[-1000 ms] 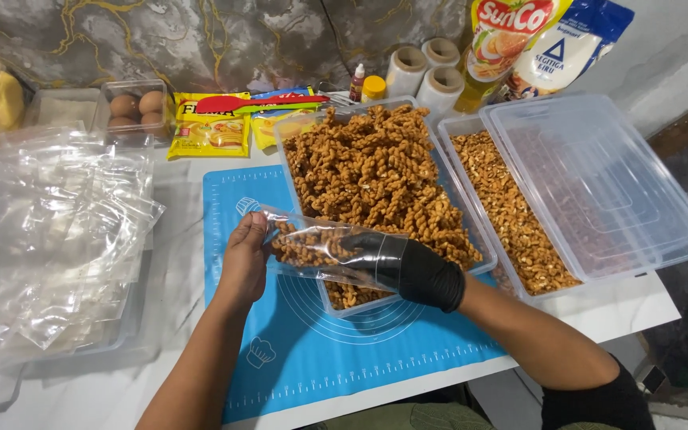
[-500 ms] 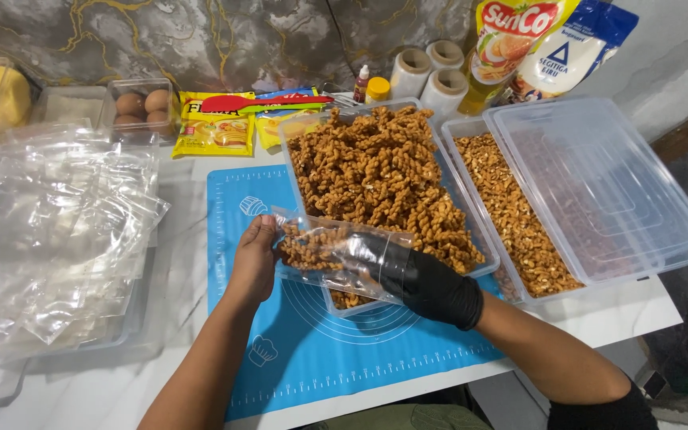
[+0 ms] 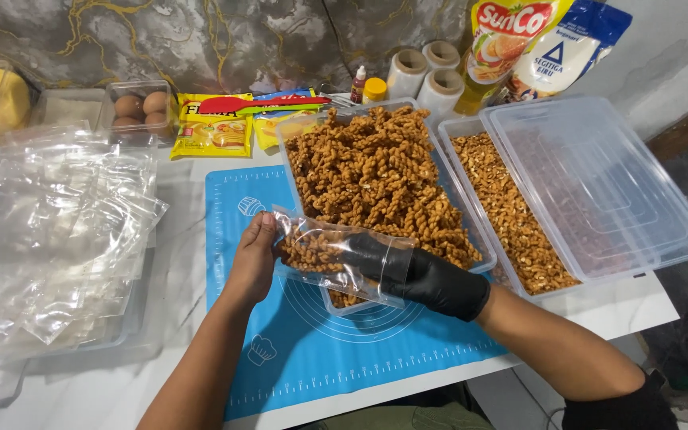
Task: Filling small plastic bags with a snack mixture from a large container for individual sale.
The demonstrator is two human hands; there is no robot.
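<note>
Honestly the trick with filling a bag like this is keeping the mouth propped wide and the bottom hanging lower than the opening, so the snacks slide down instead of spilling back out. Here the left hand (image 3: 253,259) is bare and its grip is pinched on the edge of the clear plastic bag (image 3: 336,256), holding it up just above the blue mat (image 3: 336,342). The right hand (image 3: 431,279), in a black glove, is pushed inside the bag from the other end; its fingers are blurred behind the plastic, so I can't tell if that grip is clenched on snacks or loose. I'd keep the bag right over the front edge of the snack tub (image 3: 471,239) so any strays drop back in, and go easy, since those twists look brittle. The bag sits lying sideways between both hands, touching the near end of the tub, and it's shiny, crinkly and see-through, maybe a third full of golden-brown twisted snacks (image 3: 376,171). The same twists are heaped high in the tub. A second tub of smaller brown crumbs (image 3: 511,215) sits just beside it with a clear lid (image 3: 599,183) resting across it, and a pile of empty bags (image 3: 57,231) waits on the left of the desk (image 3: 177,207).
</note>
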